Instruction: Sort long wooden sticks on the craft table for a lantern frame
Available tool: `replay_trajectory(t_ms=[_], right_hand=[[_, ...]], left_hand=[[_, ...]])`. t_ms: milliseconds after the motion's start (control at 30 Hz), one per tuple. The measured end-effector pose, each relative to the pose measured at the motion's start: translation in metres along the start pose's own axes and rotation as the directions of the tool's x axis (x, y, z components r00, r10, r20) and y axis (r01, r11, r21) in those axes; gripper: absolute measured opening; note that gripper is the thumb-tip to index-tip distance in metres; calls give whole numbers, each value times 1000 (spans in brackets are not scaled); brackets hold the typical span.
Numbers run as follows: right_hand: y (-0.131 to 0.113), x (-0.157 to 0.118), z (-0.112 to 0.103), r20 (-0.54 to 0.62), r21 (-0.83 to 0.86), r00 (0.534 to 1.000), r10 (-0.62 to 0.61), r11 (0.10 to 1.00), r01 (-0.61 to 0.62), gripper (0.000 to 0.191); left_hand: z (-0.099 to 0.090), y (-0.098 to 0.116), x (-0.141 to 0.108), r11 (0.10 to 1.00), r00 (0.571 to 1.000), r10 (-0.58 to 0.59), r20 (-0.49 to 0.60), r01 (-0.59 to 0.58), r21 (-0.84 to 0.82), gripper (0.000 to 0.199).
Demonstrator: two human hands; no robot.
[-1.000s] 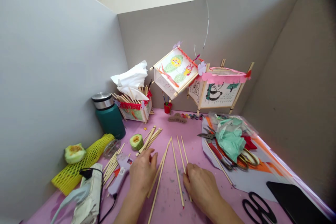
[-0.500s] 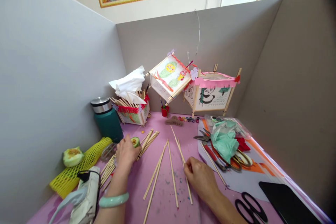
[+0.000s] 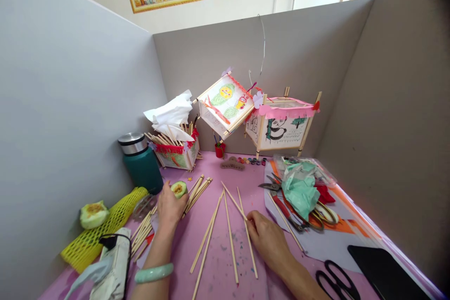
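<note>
My left hand [image 3: 171, 206], with a pale green bangle at the wrist, is closed around a cut green melon piece [image 3: 179, 190] whose seedy face points up. Between the fingertips of my right hand [image 3: 264, 234] is one end of a thin wooden stick [image 3: 233, 200], slanting away to the upper left. It crosses over another loose stick [image 3: 248, 239] lying on the pink table. More sticks [image 3: 207, 236] are spread between my hands, several of their far ends close together. Just beyond my left hand lies a tied bundle of sticks [image 3: 198, 195].
A teal bottle [image 3: 142, 164], a yellow foam net [image 3: 105, 227], another melon piece [image 3: 94, 214] and a power strip [image 3: 114, 267] stand left. Paper lanterns [image 3: 286, 129] are at the back. Pliers [image 3: 284, 211], black scissors [image 3: 337, 281] and a phone [image 3: 383, 272] lie right.
The melon piece has tilted up in my left hand and shows more of its cut face. The stick in my right hand has swung its far end left and nearer.
</note>
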State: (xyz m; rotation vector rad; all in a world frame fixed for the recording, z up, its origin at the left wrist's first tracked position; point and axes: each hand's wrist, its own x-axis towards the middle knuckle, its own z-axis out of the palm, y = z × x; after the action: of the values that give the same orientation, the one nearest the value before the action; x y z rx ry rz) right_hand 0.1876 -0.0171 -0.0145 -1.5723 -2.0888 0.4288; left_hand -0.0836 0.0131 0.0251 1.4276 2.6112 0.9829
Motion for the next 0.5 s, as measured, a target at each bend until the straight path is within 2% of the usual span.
replay_trajectory(t_ms=[100,167,233,333,500], right_hand=[[6,4,4,-3,330,1000,8,944,-7,21],[9,6,5,40,579,999,18,814,-38,23],[9,8,4,93,746,995,29,659,-89,26],[5,8,-3,137,831,988,65,536,-150,31],[0,7,-16,144,854,985,91,491,-170,31]], left_hand=[[-1,11,-8,962,995,90,-33,-96,-255,76],[0,18,-14,881,990,140,12,-119,-457,79],[3,23,-20,780,981,185,57,-111,-616,81],[4,29,-27,700,975,205,86,-84,-709,80],[7,27,-31,725,970,216,109,-85,-683,79]])
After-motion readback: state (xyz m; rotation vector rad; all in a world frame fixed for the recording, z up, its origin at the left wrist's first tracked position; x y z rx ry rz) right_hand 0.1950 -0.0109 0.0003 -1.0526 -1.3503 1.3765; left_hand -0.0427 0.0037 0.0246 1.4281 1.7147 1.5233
